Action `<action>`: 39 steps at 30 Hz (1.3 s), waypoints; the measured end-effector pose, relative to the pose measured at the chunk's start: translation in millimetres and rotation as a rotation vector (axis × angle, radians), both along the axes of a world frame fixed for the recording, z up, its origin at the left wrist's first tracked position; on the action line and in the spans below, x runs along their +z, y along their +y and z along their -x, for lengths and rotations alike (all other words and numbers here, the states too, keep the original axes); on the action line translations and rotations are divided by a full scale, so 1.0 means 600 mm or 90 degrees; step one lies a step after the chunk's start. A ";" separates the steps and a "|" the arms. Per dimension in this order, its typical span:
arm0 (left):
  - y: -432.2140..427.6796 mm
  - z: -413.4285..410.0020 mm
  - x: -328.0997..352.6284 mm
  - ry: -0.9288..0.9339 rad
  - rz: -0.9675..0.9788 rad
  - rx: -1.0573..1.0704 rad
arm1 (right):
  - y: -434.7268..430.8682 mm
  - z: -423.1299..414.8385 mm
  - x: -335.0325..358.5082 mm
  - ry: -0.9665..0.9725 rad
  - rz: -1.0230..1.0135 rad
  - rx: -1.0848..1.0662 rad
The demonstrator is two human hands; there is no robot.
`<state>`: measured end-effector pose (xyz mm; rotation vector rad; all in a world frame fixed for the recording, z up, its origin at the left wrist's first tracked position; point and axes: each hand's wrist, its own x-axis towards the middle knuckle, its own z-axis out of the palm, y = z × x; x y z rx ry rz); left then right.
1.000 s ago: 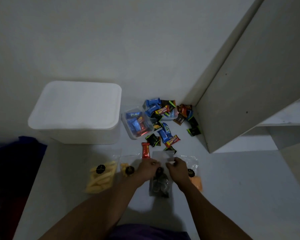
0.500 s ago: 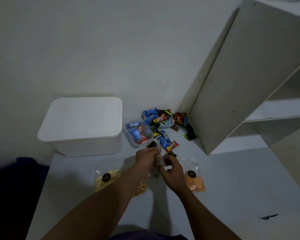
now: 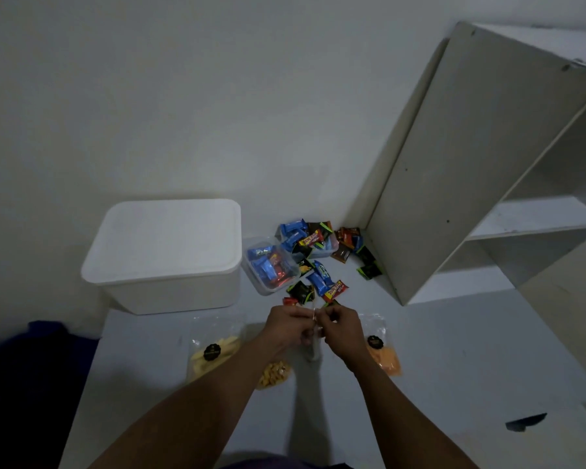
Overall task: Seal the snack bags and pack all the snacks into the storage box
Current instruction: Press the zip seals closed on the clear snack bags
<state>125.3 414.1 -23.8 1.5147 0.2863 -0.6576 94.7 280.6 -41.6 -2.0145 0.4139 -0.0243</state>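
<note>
**One bag lifted for sealing, box lid on**

Both hands are raised above the near middle of the desk (image 3: 454, 350), with a clear snack bag (image 3: 314, 352) hanging edge-on between them. The left hand (image 3: 290, 324) and right hand (image 3: 340, 328) meet at its top. Their fingers (image 3: 303, 335) are curled and pinch the bag's mouth from either side, probably so that the strip can be pressed closed along its length (what the bag holds cannot be made out).

Three other bags lie flat along the near edge, likely waiting their turn:
- a yellow-stick bag (image 3: 214, 350)
- a nut bag (image 3: 274, 372), partly under the left forearm
- an orange-snack bag (image 3: 383, 355), to the right

The storage box (image 3: 170, 287) sits at the far left against the wall, lid in place. Just beside it are small clear tubs (image 3: 271, 265) and loose wrapped candies (image 3: 322, 282). Packing has not begun, as far as I can judge.
</note>
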 end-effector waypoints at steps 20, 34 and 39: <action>0.008 -0.002 -0.002 -0.015 0.029 0.042 | 0.004 0.013 0.061 0.174 -0.101 0.145; 0.004 -0.016 0.024 0.086 0.164 0.161 | -0.030 0.053 0.033 0.267 -0.155 0.200; 0.002 -0.020 0.036 0.175 0.312 0.237 | 0.004 0.063 -0.017 0.121 -0.097 0.074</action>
